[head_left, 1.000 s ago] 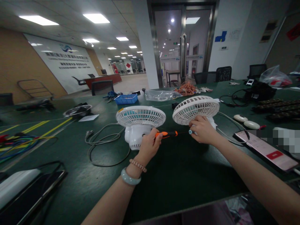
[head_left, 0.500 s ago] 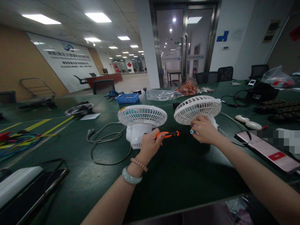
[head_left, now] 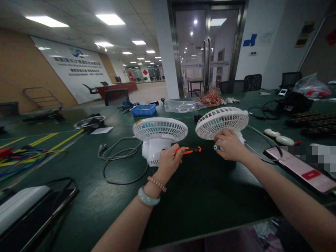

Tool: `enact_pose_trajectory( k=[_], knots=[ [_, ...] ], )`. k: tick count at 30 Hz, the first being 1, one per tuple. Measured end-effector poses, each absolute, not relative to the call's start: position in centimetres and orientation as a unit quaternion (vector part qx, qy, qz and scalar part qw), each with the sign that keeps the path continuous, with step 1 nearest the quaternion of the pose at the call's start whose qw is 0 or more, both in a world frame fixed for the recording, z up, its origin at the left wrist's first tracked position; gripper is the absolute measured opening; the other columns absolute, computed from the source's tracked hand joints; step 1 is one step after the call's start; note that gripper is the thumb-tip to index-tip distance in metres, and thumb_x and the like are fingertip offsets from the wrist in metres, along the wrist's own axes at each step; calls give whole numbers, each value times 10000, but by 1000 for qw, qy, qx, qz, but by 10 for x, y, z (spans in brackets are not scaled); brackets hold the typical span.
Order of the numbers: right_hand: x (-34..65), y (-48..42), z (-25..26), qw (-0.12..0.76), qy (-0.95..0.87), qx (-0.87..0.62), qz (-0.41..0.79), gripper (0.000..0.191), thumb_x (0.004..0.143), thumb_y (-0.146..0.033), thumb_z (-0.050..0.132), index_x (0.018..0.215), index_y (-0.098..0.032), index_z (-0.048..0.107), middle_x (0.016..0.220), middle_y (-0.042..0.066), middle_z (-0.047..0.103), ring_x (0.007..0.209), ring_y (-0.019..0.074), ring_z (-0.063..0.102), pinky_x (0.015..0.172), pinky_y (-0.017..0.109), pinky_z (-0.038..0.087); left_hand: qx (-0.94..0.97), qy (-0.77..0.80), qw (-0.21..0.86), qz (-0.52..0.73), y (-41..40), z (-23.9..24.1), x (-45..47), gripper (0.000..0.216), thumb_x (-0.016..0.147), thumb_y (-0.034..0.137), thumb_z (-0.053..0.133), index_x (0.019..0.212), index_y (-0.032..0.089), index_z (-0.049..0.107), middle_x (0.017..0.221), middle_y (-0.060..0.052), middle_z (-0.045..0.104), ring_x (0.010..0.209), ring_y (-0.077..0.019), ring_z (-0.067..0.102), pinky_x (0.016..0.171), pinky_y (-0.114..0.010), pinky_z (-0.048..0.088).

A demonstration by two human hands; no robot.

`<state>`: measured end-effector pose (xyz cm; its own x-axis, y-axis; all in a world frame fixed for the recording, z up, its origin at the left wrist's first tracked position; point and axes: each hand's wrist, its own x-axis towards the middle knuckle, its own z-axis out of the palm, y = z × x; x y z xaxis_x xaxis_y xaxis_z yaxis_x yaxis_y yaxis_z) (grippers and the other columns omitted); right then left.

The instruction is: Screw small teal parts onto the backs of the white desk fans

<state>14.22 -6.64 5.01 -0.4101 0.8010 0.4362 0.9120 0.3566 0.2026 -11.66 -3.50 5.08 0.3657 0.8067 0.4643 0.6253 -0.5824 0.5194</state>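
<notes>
My left hand [head_left: 169, 161] is closed round the orange-and-black handle of a screwdriver [head_left: 193, 150], whose thin shaft points right. Directly behind that hand is a white fan [head_left: 154, 148], its round grille tilted upward. A second white fan [head_left: 219, 119] lies to the right, its grille facing up and slightly left. Against its underside, my right hand [head_left: 229, 144] has bent fingers closed on a small cylinder with a light-blue end [head_left: 216, 147]. The fingers hide most of the piece. The screwdriver's shaft runs toward this piece; whether they touch I cannot tell.
A grey power cord [head_left: 105, 168] loops left of the first fan. Behind stand a blue tray [head_left: 143, 110], a plastic bag [head_left: 181, 106] and a copper wire heap [head_left: 210, 99]. A phone [head_left: 301, 168] lies right; coloured cables [head_left: 26, 161] lie left.
Almost nothing differs. The whole view has shifted very slightly, and both hands keep the same grip and place.
</notes>
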Motion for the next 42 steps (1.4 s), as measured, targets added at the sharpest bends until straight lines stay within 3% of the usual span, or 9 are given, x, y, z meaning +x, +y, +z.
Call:
enact_pose_trajectory(
  k=[42],
  knots=[
    [141, -67, 52, 123, -814, -531, -202, 208, 756, -283, 498, 739, -192, 684, 946, 64, 614, 909, 241, 378, 724, 373, 234, 825, 443, 134, 325, -31, 48, -119, 372, 856, 465, 311, 669, 187, 472, 434, 43, 512, 420, -107, 507, 473, -213, 348]
  ],
)
